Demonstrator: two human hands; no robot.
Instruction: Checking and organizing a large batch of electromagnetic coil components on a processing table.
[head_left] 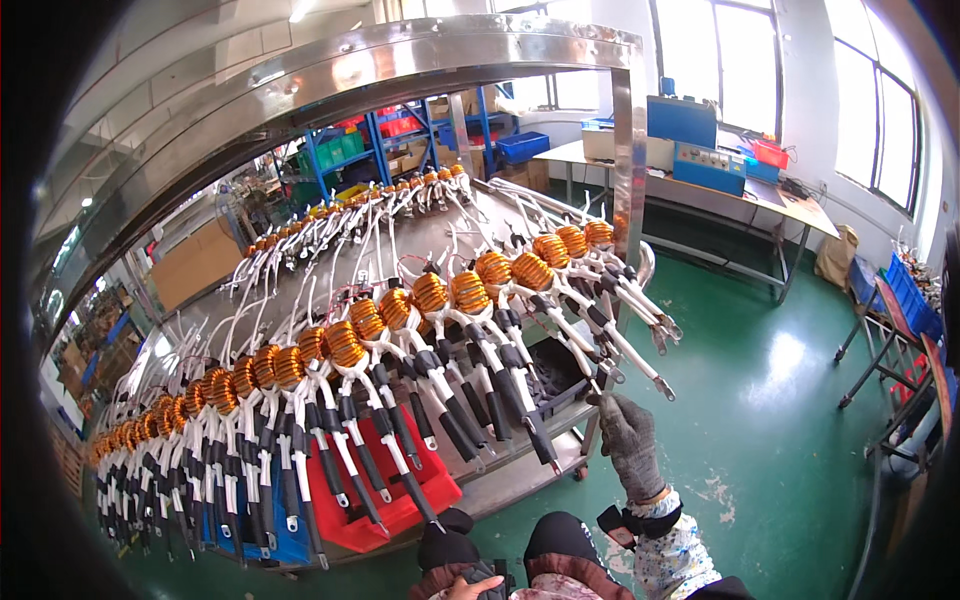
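A long row of copper-wound ring coils [430, 292] lies along the near edge of a metal rack. White cables with black sleeves [460, 430] and metal lugs hang from them over the edge. My right hand [630, 445], in a grey knitted glove, is closed at the rack's right end. Its thumb and fingertips pinch the tip of a white cable [578, 358]. Low in the picture, my left hand [472, 588] rests by my lap, fingers bent against a dark item I cannot make out; much of this hand is cut off.
A second row of coils [400, 187] lies farther back on the rack. Beneath the hanging cables are a red bin [425, 485], a blue bin [285, 530] and a black crate [562, 372]. The rack's steel post [628, 150] rises at right; a bench [790, 205] stands beyond.
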